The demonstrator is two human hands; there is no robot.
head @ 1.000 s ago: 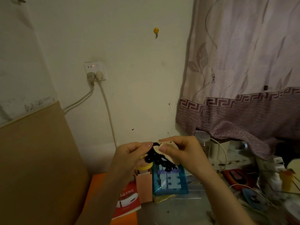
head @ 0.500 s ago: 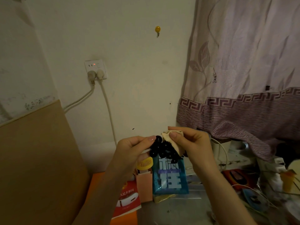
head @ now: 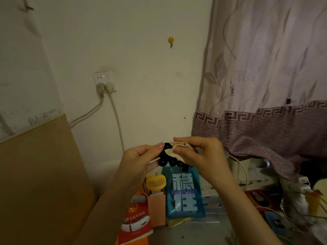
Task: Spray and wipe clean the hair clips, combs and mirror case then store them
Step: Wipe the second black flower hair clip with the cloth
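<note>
1. Two hands meet at chest height over a cluttered desk, both working on one black hair clip (head: 170,160), which is held in the air rather than resting on any surface.

2. Left hand (head: 139,160) pinches the clip's left end, thumb and fingers curled onto it, apparently to keep it steady and turn its beaded edge toward the cloth.

3. Right hand (head: 203,156) clamps a small cream cloth (head: 177,150) over the clip's top, fingers and thumb folded tight around both. The cloth wraps the upper half and leaves the lower row of round black beads showing.

4. Judging by the grip, the wiping step is in hand for this clip; storing has not begun, and no spray bottle can be made out.

5. Below the hands a blue packet (head: 184,193) with large pale characters stands upright, beside a pink paper bag (head: 156,207) holding a small yellow fan (head: 155,183). A red booklet (head: 135,225) lies at the near edge.

6. Behind, two plugs sit in a wall socket (head: 104,81), a yellow hook (head: 171,40) is fixed to the wall, and a mauve patterned curtain (head: 265,85) hangs at right above dim clutter too dark to identify.

7. Combs and a mirror case are not identifiable here.
</note>
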